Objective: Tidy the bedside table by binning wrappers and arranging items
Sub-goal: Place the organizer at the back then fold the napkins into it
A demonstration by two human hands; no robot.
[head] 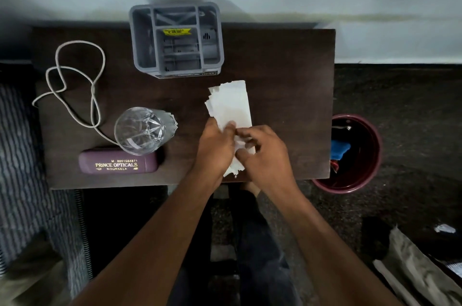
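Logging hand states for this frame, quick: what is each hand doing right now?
Left hand: pinching the stack of white torn-edged paper slips.
Right hand: fingers curled on the same stack, near its lower end.

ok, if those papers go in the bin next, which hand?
Probably right. Both hands hold the white paper stack, but the maroon bin stands on the floor off the table's right edge, nearest the right hand; the left hand would have to cross over.
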